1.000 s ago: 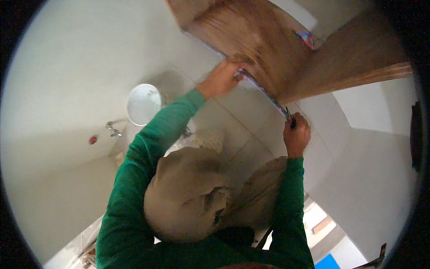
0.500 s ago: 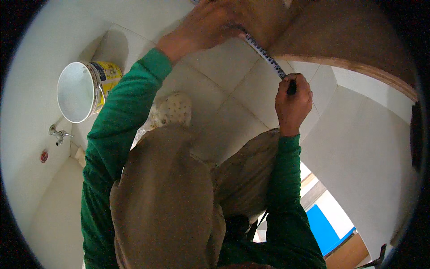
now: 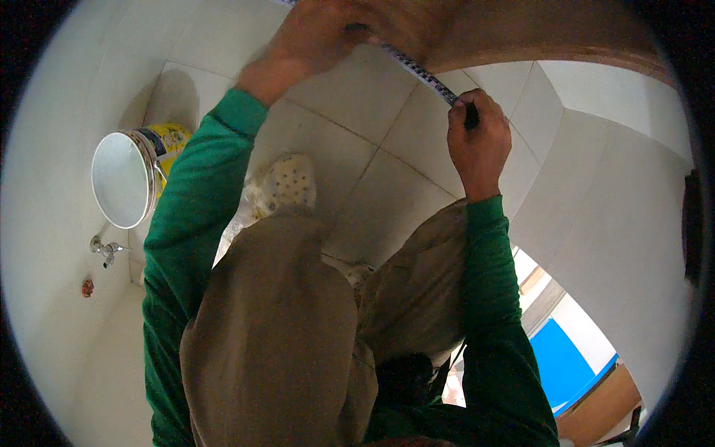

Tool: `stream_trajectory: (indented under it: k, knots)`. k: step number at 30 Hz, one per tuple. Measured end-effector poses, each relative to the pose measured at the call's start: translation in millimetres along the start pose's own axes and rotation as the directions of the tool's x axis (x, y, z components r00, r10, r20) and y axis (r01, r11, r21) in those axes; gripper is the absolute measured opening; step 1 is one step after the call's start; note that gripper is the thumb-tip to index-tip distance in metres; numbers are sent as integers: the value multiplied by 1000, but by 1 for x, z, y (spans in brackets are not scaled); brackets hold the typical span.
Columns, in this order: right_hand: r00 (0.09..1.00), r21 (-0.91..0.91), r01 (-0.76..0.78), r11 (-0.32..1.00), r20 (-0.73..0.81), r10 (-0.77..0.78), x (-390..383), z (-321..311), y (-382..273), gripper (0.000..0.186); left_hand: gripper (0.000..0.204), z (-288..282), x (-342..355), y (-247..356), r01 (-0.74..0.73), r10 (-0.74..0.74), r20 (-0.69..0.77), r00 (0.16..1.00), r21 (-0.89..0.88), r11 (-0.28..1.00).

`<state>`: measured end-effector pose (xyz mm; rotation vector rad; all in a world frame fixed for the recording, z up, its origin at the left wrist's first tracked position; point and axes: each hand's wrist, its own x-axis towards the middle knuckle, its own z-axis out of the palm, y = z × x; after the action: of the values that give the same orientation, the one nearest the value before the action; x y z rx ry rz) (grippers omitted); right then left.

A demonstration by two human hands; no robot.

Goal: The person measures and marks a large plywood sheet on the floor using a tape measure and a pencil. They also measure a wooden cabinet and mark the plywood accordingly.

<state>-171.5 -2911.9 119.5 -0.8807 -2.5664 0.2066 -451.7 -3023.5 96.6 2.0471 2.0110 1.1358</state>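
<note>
Between my two hands runs a narrow pale strip with dark marks, which looks like a measuring tape [image 3: 418, 72]. My right hand [image 3: 482, 141] is closed around its near end, with something black showing in the fist. My left hand [image 3: 316, 37] is closed on the strip farther up, close to the top edge of the view; its fingertips are partly in shadow. A bit of the strip also shows past the left hand at the top. Just beyond both hands spans a brown wooden panel [image 3: 536, 33] with a curved-looking edge.
Pale floor tiles [image 3: 342, 138] lie below my hands. On the left stand a white bucket [image 3: 123, 179] with a yellow label and a wall tap [image 3: 108, 249]. My shoe [image 3: 290, 182] and bent knees are underneath. A grey-white wall [image 3: 603, 201] rises on the right.
The view has shifted, so the panel and both hands sit higher in it and the bucket lower. Both hands keep their hold on the tape.
</note>
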Motion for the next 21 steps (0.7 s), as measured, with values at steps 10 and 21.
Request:
stream_trajectory:
  k: [10, 21]
  knots:
    - [1000, 37, -10, 999, -14, 10, 3, 3, 5, 10, 20, -11, 12, 4, 93, -87, 64, 994, -94, 991]
    - [1000, 6, 6, 1000, -5, -6, 14, 7, -6, 18, 22, -21, 11, 5, 167, -148, 157, 976, -119, 979]
